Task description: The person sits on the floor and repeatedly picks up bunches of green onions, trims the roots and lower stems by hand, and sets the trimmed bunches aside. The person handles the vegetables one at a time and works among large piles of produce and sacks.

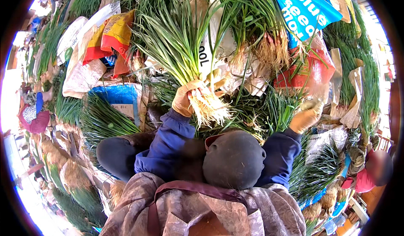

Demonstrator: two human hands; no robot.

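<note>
My left hand [185,97], in a tan glove, is wrapped round a bunch of spring onions [181,55]. Its green leaves fan up and away from me, and the pale stringy roots [212,109] hang out toward my body. To the right, my right hand [306,117], gloved too, is held apart from the bunch beside a red and blue sack. Motion smears its fingers, so whether they hold anything is unclear. Another bunch of spring onions [271,48], with reddish bulbs and tangled roots, lies beyond, between my hands.
Loose green leaves [269,105] cover the ground before me. Printed sacks lie around: yellow and red [115,32] at far left, blue [309,10] at far right. More onion heaps [105,120] are at my left knee and right side [322,170]. Another person [372,168] is at right.
</note>
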